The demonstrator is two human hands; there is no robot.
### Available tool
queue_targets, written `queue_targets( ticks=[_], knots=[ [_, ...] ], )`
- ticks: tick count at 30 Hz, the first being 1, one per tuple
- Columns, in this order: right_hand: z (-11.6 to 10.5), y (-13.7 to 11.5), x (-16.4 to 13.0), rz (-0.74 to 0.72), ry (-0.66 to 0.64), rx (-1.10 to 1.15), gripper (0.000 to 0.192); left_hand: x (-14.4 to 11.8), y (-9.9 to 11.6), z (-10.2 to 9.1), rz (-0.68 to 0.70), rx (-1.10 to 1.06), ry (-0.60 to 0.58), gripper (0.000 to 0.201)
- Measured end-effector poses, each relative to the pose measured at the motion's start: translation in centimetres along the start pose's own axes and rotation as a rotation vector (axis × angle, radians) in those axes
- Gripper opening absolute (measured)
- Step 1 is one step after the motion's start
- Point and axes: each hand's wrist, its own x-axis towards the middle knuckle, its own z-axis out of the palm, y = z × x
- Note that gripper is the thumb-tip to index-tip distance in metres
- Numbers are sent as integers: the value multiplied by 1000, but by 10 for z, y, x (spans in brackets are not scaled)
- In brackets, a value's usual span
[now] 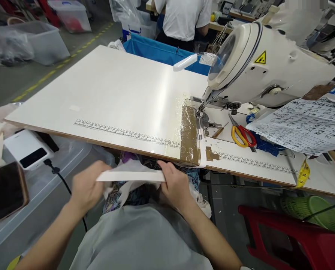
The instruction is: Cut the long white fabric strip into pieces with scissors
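Note:
A pale strip of fabric (132, 176) is stretched level between my two hands, just below the front edge of the white sewing table (122, 93). My left hand (88, 184) is closed on the strip's left end and slightly blurred. At the other end, my right hand (175, 183) grips it between thumb and fingers. More thin whitish cloth (128, 191) hangs beneath the strip, over my lap. The sewing machine (268, 67) stands to the right, its needle area away from both hands.
Scissors with red and yellow handles (243, 135) lie beside the machine. A phone (6, 193) and a white device (28, 150) with a cable rest on a plastic box at left. A red stool (291, 240) and green basket (316, 212) are at lower right. Another person (181, 20) is beyond the table.

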Motion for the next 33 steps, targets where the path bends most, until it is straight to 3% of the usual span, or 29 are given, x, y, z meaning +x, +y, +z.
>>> queue_targets(
  ticks=[2,4,8,10,13,15,16,17,20,22,25,27,29,31,33],
  knots=[
    [1,17,-4,15,3,-25,46,1,-29,-7,81,104,161,26],
    [1,32,-11,3,-57,-36,44,-7,-60,3,28,244,150,25],
    [-7,56,-39,2,-241,13,32,-41,-105,52,-279,454,-329,38],
    [-13,64,-58,112,-286,45,26,-56,-107,71,-376,435,-434,53],
    [-15,66,-87,274,-350,61,20,-60,-80,82,-365,294,-259,53],
    [-10,63,-100,293,-396,24,14,-51,-45,81,-340,136,-120,47],
    [-6,60,-104,287,-411,-8,12,-45,-25,81,-343,28,-117,42],
    [-2,58,-106,274,-419,-43,12,-38,-4,82,-355,-112,-173,38],
    [4,56,-106,232,-405,-107,19,-27,51,97,-401,-587,-669,34],
    [2,56,-105,235,-375,-103,24,-25,77,114,-419,-763,-918,39],
    [-7,52,-104,298,-327,-23,24,-25,98,142,-548,-960,-1033,52],
    [-16,45,-104,321,-292,75,22,-21,107,153,-712,-1120,-994,56],
    [-26,37,-102,290,-250,165,23,-14,115,155,-832,-1234,-857,54],
    [-39,32,-96,238,-127,216,23,-4,123,148,-835,-1289,-683,50],
    [-52,31,-88,180,33,254,19,7,130,135,-761,-1333,-623,48]
  ],
)
